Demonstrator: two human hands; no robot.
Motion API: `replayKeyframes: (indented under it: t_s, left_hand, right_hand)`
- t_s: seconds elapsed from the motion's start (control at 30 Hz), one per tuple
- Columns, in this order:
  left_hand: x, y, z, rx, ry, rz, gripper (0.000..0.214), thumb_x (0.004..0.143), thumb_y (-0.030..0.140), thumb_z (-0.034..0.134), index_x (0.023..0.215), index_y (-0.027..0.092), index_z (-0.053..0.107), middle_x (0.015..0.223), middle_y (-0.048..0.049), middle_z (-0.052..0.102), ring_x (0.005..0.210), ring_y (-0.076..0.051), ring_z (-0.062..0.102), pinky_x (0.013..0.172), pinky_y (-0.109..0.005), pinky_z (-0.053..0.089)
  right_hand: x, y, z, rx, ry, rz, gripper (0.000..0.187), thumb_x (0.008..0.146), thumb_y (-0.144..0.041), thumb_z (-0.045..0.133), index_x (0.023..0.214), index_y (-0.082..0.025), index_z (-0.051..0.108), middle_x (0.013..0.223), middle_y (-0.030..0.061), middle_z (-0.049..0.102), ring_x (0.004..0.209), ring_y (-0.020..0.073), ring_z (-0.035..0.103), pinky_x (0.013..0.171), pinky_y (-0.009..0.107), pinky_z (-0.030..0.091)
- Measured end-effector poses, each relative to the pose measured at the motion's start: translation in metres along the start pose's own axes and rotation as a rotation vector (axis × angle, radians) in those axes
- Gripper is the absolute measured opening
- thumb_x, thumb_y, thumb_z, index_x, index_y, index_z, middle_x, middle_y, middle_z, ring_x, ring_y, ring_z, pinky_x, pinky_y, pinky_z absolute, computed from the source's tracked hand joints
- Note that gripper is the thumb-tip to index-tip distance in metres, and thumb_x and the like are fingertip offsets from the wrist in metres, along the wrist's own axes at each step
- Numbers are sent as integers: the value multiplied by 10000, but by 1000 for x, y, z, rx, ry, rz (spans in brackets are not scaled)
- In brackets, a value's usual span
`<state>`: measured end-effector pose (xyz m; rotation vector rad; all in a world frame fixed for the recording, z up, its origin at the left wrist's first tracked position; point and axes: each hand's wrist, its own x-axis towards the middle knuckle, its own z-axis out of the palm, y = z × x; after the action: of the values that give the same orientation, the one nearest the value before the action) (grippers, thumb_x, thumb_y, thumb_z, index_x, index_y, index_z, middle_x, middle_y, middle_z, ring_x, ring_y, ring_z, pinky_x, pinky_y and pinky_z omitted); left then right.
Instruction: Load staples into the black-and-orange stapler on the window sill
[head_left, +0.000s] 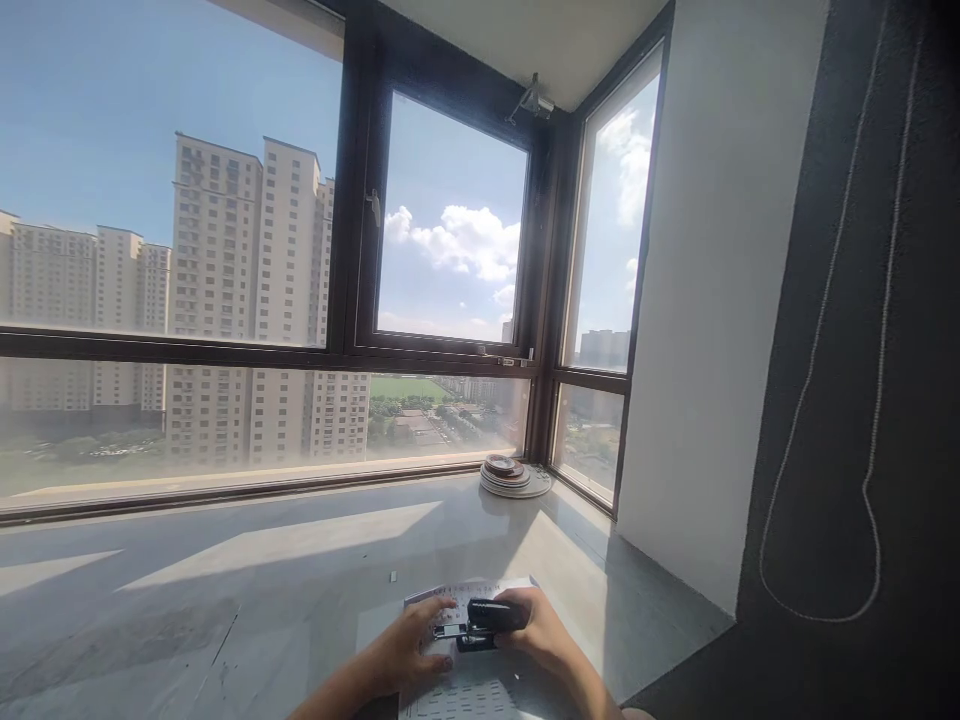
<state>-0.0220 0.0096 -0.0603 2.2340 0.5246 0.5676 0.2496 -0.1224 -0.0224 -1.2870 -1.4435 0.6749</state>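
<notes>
A black stapler (491,615) is held over printed paper sheets (465,698), with its top swung up and its metal staple tray (450,631) showing on the left. My right hand (536,630) is closed round the stapler's right end. At the tray's end is my left hand (409,645), its thumb and fingers apart on either side of the metal. I cannot tell whether its fingertips touch the stapler. The paper lies on the pale stone sill, partly hidden by both hands.
A small white piece (392,577) lies on the sill (300,590) beyond the paper. Stacked plates (510,478) stand in the window corner. Dark-framed windows (450,350) run behind, a white wall column (697,350) rises at right, and a looped cord (870,500) hangs farther right.
</notes>
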Motion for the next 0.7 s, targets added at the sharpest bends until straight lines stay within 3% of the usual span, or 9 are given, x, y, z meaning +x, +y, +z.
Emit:
replayKeyframes:
  t_s: [0.1, 0.2, 0.3, 0.4, 0.5, 0.7]
  left_hand:
    - [5, 6, 0, -122, 52, 13, 829, 771, 534, 826, 1503, 284, 529, 1563, -152, 503, 1478, -375, 408, 1258, -527, 250]
    - [14, 14, 1, -387, 66, -3, 910, 753, 610, 820, 1515, 231, 498, 1589, -193, 461, 1503, -368, 388, 1261, -519, 253]
    - [19, 26, 2, -655, 102, -119, 942, 664, 669, 856, 1415, 173, 576, 1553, -236, 486, 1488, -397, 409, 1246, -516, 292]
    - [19, 41, 3, -954, 122, -244, 739, 721, 627, 834, 1273, 170, 653, 1467, -206, 579, 1434, -376, 494, 1232, -485, 339]
    - [15, 52, 5, -1231, 100, -267, 477, 850, 484, 746, 1170, 134, 698, 1329, -190, 673, 1344, -325, 596, 1217, -439, 380]
    - [15, 47, 5, -1386, 103, -285, 247, 947, 266, 637, 1063, 75, 743, 1173, -178, 741, 1141, -238, 710, 1159, -365, 447]
  right_hand:
    - [1, -9, -4, 97, -55, 65, 307, 547, -265, 746, 844, -221, 808, 745, 42, 682, 734, 267, 625, 694, 390, 482]
    - [2, -15, -6, 95, 2, 90, 312, 534, -302, 739, 834, -253, 813, 742, 43, 694, 758, 315, 645, 722, 439, 502]
    - [4, -13, -5, 111, 48, 67, 330, 550, -314, 741, 859, -237, 828, 744, 48, 709, 746, 310, 647, 718, 435, 513]
    - [4, -8, -1, 118, 108, 21, 381, 553, -341, 770, 896, -185, 821, 763, 63, 726, 739, 285, 648, 717, 407, 526]
    - [0, -6, 9, 31, 195, -34, 396, 581, -355, 788, 931, -171, 806, 814, 76, 737, 769, 271, 658, 719, 373, 536]
    - [-19, -15, 36, -307, 263, -325, 166, 806, -260, 718, 959, -245, 782, 826, 66, 709, 762, 235, 643, 655, 318, 530]
